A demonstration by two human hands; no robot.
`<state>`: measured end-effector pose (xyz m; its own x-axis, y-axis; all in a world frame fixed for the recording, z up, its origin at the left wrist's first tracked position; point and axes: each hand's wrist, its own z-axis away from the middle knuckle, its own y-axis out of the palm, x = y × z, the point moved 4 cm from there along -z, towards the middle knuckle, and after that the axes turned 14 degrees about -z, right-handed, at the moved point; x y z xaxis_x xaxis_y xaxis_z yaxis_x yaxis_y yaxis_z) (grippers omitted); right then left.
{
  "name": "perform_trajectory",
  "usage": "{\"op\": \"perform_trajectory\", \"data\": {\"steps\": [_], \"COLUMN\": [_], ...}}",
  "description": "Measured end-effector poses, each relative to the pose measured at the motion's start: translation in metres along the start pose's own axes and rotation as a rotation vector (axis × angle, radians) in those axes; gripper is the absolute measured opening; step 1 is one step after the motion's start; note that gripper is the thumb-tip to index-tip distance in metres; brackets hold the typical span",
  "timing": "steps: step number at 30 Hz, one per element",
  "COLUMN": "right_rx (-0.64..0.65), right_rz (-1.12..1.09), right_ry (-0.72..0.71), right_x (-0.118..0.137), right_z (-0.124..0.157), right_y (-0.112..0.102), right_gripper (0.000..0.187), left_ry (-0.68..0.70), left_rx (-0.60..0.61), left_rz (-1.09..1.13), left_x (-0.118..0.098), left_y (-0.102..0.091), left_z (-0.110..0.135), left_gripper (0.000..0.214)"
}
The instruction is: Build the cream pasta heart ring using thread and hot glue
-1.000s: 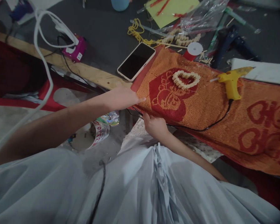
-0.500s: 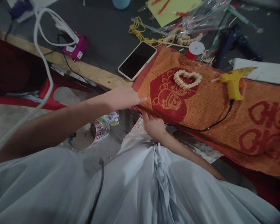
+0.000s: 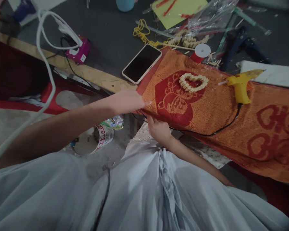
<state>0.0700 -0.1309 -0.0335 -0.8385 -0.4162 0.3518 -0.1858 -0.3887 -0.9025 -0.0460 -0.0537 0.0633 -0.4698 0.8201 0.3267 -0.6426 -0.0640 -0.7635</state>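
My left hand lies palm down at the left corner of an orange-and-red towel, its thumb stretched on top and its other fingers mostly hidden; it looks closed on the towel's edge. Just below and right, my right hand is closed beneath the towel's front edge. A black cord passes by the right hand; what its curled fingers hold is hidden. The cord leads to a yellow glue gun lying on the towel. A heart-shaped ring of short pale sticks sits on the towel's red patch.
A phone lies at the towel's left edge. Behind are a red thread spool, yellow string, plastic wrap and yellow paper. A magenta power adapter with a white cable stands left. Below is a bucket.
Both hands stay in nearly the same place. A dark, blurred shape, like a person's hand or arm, has appeared at the far upper left. The towel, glue gun and stick heart have not moved.
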Motion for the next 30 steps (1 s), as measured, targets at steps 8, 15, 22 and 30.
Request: {"op": "perform_trajectory", "data": {"steps": [8, 15, 22, 30], "right_rx": [-0.021, 0.007, 0.008, 0.019], "right_rz": [-0.021, -0.013, -0.016, -0.027], "right_ry": [-0.007, -0.008, 0.003, 0.013], "right_x": [-0.001, -0.001, 0.003, -0.003], "right_z": [-0.002, 0.001, -0.002, 0.005], "right_y": [-0.001, -0.003, -0.007, -0.004], "right_gripper": [0.041, 0.036, 0.036, 0.035], "left_ry": [0.028, -0.023, -0.013, 0.008], "left_rx": [-0.013, 0.013, -0.015, -0.002], "left_rz": [-0.004, 0.093, 0.051, 0.053], "left_x": [0.0, 0.002, 0.002, 0.002], "left_y": [-0.006, -0.001, 0.0, -0.001], "left_z": [0.005, 0.0, -0.001, -0.003], "left_gripper": [0.048, 0.048, 0.046, 0.049]}}
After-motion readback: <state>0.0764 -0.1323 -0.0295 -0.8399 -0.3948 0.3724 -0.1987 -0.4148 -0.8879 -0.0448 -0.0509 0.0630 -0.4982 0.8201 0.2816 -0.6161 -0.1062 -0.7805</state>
